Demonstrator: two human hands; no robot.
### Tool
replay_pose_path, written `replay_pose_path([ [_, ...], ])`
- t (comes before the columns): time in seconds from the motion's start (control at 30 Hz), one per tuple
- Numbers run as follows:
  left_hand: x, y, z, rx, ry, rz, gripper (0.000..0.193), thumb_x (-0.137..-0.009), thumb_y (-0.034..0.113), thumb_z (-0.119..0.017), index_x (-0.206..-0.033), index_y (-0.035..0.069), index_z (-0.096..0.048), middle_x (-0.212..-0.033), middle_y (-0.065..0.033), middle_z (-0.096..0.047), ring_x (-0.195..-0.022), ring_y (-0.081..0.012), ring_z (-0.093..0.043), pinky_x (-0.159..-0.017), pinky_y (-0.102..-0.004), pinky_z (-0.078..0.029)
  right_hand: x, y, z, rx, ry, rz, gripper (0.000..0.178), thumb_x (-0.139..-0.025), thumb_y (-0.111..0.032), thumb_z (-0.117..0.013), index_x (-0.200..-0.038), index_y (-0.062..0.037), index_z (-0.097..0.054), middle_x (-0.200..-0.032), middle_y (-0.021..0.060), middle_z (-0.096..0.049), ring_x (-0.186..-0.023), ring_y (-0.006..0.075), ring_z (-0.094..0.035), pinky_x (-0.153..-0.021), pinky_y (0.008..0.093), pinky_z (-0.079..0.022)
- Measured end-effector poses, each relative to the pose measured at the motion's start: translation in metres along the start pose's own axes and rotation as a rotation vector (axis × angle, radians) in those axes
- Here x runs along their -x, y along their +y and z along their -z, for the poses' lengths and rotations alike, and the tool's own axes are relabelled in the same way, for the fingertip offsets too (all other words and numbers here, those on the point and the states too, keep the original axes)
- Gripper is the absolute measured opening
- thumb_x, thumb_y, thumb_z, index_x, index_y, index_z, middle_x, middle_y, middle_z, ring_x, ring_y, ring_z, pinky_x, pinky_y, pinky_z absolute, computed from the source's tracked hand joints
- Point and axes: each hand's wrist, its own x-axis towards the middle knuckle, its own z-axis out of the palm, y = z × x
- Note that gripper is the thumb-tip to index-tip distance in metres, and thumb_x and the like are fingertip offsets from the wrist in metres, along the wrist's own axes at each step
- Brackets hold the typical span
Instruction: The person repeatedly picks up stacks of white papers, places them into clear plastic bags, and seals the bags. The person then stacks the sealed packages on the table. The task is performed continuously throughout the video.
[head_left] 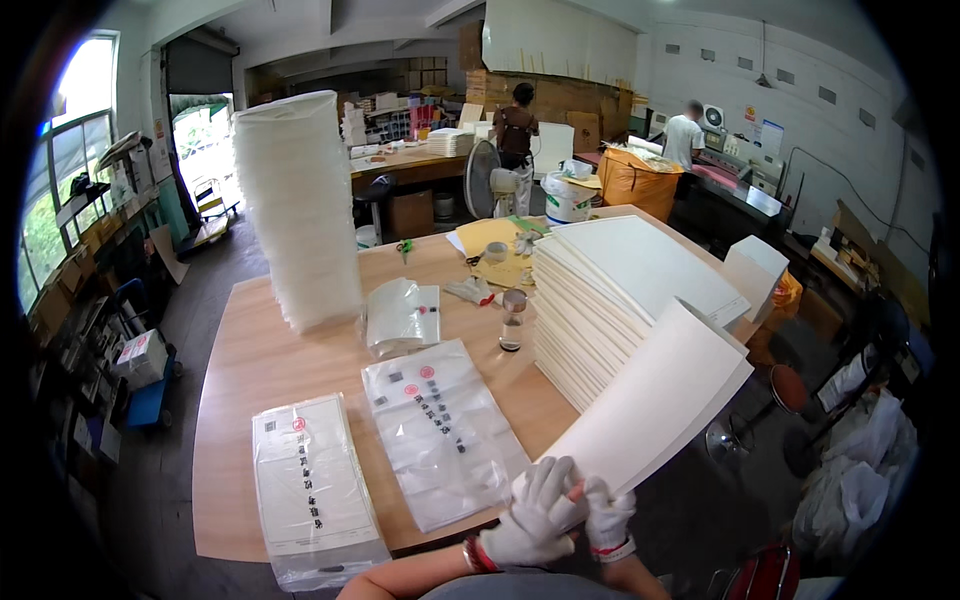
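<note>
My left hand (pixel 532 515) and my right hand (pixel 607 515), both in white gloves, grip the near end of a curled sheaf of cream paper (pixel 650 400). The sheaf bends upward and leans beside a tall stack of similar paper (pixel 585 320). To the left of my hands a flat clear plastic bag (pixel 440 440) with dark print and a red mark lies on the table (pixel 235 370). Further left is a similar bag with paper sheets inside (pixel 315 480). Behind them sits a smaller pile of clear plastic bags (pixel 402 318).
A tall white roll of wrapping foam (pixel 298 210) stands at the back left. A drinking glass (pixel 512 320), a loose glove (pixel 470 291) and green-handled scissors (pixel 404 247) lie about mid-table. Beyond are a standing fan (pixel 482 180), an orange sack (pixel 640 180) and two people.
</note>
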Motion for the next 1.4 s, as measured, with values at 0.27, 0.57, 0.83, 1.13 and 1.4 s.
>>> replay_pose_path([
  [0.27,0.007,-0.187,0.026,0.084,0.084,0.694,0.055,-0.076,0.024,-0.057,-0.124,0.003,-0.041,-0.102,-0.0182,-0.058,-0.101,-0.0267,-0.052,-0.086,-0.035,-0.039,0.008,0.031,0.05,0.347,-0.395,0.07,0.019,-0.073,-0.013,-0.066,-0.09,-0.0036,-0.062,-0.091,0.0113,-0.062,-0.081,0.0215,-0.062,-0.07,0.0306,-0.049],
  [0.57,0.021,-0.159,-0.131,-0.039,-0.167,0.2,0.044,-0.074,0.006,-0.056,-0.117,0.007,-0.046,-0.082,-0.0071,-0.053,-0.079,-0.0214,-0.054,-0.07,-0.0331,-0.046,-0.031,0.095,-0.045,1.178,-0.991,0.033,0.042,-0.077,-0.04,-0.055,-0.101,-0.006,-0.054,-0.096,0.0154,-0.062,-0.089,0.0313,-0.06,-0.074,0.0418,-0.046],
  [0.83,0.062,-0.184,-0.089,-0.058,-0.125,0.466,0.052,-0.075,0.02,-0.056,-0.125,0.011,-0.042,-0.102,-0.0259,-0.054,-0.083,-0.0425,-0.056,-0.072,-0.0463,-0.047,-0.077,0.118,-0.106,1.091,-0.422,-0.065,0.053,-0.08,-0.038,-0.053,-0.124,-0.0145,-0.036,-0.111,0.0203,-0.053,-0.09,0.0358,-0.058,-0.072,0.0463,-0.045],
  [1.13,0.15,-0.248,-0.063,0.292,0.462,1.217,0.026,-0.08,0.01,-0.05,-0.106,0.006,-0.05,-0.089,-0.0131,-0.058,-0.078,-0.0295,-0.056,-0.069,-0.0371,-0.046,-0.109,0.16,-0.109,1.165,-0.859,-0.154,0.056,-0.087,-0.037,-0.036,-0.135,-0.0177,-0.016,-0.089,0.0237,-0.061,-0.08,0.0405,-0.059,-0.068,0.0538,-0.043],
  [1.4,0.189,-0.093,-0.041,-0.013,0.223,1.141,0.015,-0.078,0.005,-0.051,-0.093,0.005,-0.049,-0.089,-0.0174,-0.052,-0.077,-0.0329,-0.054,-0.068,-0.0411,-0.044,-0.019,0.114,-0.013,1.036,-1.141,-0.063,0.058,-0.087,-0.037,-0.041,-0.136,-0.0142,-0.021,-0.087,0.0236,-0.061,-0.076,0.0389,-0.06,-0.066,0.0511,-0.044],
])
